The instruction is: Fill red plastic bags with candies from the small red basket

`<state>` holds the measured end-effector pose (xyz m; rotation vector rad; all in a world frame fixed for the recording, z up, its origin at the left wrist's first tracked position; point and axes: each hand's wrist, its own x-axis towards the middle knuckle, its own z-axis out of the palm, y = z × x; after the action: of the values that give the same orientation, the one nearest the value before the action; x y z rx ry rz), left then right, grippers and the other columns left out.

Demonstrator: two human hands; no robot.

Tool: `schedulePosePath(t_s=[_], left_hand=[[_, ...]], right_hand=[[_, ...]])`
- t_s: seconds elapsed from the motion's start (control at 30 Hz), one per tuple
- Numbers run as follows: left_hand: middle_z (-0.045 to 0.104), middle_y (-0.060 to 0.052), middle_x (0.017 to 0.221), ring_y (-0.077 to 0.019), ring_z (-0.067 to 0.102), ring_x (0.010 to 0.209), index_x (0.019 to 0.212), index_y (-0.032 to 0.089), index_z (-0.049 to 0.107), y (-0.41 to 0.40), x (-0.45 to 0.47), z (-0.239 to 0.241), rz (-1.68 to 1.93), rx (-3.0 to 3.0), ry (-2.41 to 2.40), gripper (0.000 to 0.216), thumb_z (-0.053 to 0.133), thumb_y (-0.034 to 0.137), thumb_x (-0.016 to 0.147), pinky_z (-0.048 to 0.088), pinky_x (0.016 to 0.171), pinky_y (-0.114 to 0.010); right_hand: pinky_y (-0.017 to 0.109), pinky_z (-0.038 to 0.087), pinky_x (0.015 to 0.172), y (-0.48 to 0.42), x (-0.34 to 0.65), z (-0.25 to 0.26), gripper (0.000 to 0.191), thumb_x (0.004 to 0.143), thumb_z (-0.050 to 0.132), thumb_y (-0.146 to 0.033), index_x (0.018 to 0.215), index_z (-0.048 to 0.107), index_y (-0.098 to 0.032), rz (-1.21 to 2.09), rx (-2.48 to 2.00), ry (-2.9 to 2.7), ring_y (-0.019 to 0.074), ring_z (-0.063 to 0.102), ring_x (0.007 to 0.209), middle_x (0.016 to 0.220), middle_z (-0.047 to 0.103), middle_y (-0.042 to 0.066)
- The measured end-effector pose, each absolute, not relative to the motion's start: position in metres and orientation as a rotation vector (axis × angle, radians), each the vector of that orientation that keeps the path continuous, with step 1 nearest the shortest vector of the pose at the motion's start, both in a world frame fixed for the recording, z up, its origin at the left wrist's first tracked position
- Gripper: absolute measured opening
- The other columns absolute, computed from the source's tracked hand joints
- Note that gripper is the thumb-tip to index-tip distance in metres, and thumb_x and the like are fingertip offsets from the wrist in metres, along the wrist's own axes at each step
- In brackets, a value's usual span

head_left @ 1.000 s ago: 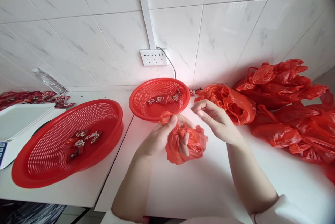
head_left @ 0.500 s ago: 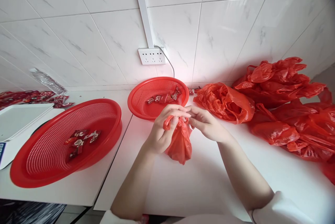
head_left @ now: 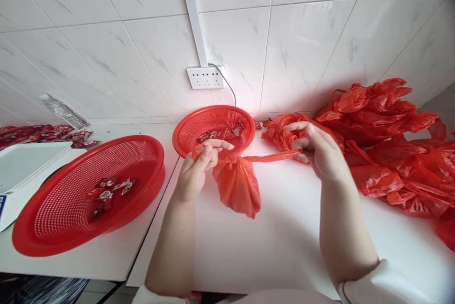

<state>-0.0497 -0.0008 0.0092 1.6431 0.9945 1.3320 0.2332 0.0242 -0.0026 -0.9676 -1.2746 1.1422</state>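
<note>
Red plastic bag (head_left: 238, 189) hangs gathered on the near side of the smaller perforated basket (head_left: 188, 128). Left hand (head_left: 196, 171) pinches one handle (head_left: 196, 153); right hand (head_left: 323, 152) grasps the other, stretched rightward.

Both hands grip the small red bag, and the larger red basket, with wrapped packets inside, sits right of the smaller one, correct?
Not quite: the head view shows the larger red basket, with wrapped packets inside, left of the smaller basket. The left hand and right hand do grip the small red bag.

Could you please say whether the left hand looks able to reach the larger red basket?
Probably yes: nothing appears between the left hand and the larger red basket, though it holds a red bag.
</note>
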Motion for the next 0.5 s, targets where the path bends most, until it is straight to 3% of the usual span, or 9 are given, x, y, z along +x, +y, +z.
schedulePosePath(t_s=[0.1, 0.27, 0.4, 0.5], left_hand=[[0.04, -0.003, 0.057, -0.0248, 0.056, 0.095, 0.049, 0.023, 0.039, 0.0, -0.064, 0.012, 1.362, 1.617, 1.047, 0.049, 0.047, 0.045, 0.092, 0.042, 0.092, -0.037], [0.05, -0.005, 0.067, -0.024, 0.054, 0.092, 0.052, 0.022, 0.041, 0.001, -0.062, 0.012, 1.122, 1.674, 1.104, 0.049, 0.041, 0.048, 0.093, 0.043, 0.089, -0.036], [0.062, -0.006, 0.087, -0.024, 0.056, 0.098, 0.057, 0.021, 0.053, 0.007, -0.05, 0.005, 0.79, 1.778, 1.172, 0.047, 0.042, 0.049, 0.093, 0.041, 0.093, -0.035], [0.065, -0.006, 0.097, -0.024, 0.059, 0.098, 0.072, 0.022, 0.066, 0.013, -0.039, -0.004, 0.68, 1.822, 1.272, 0.04, 0.045, 0.05, 0.091, 0.044, 0.091, -0.036]], right_hand=[[0.028, 0.016, 0.04, 0.018, 0.262, 0.002, 0.052, 0.089, 0.047, -0.063, 0.106, 0.067, -0.019, 0.962, -1.185, -1.158, 0.01, 0.029, 0.039, 0.047, 0.04, -0.002], [0.029, 0.017, 0.042, 0.006, 0.284, 0.006, 0.038, 0.086, 0.059, -0.054, 0.104, 0.07, -0.022, 0.772, -1.224, -1.142, 0.0113, 0.03, 0.042, 0.049, 0.04, -0.002], [0.028, 0.024, 0.043, -0.003, 0.281, 0.013, 0.037, 0.088, 0.056, -0.054, 0.094, 0.071, -0.021, 0.644, -1.322, -1.323, 0.0101, 0.033, 0.042, 0.05, 0.037, -0.004], [0.027, 0.034, 0.046, -0.003, 0.276, 0.012, 0.04, 0.089, 0.051, -0.056, 0.081, 0.07, -0.021, 0.568, -1.565, -1.578, 0.0133, 0.044, 0.047, 0.052, 0.046, -0.001]])
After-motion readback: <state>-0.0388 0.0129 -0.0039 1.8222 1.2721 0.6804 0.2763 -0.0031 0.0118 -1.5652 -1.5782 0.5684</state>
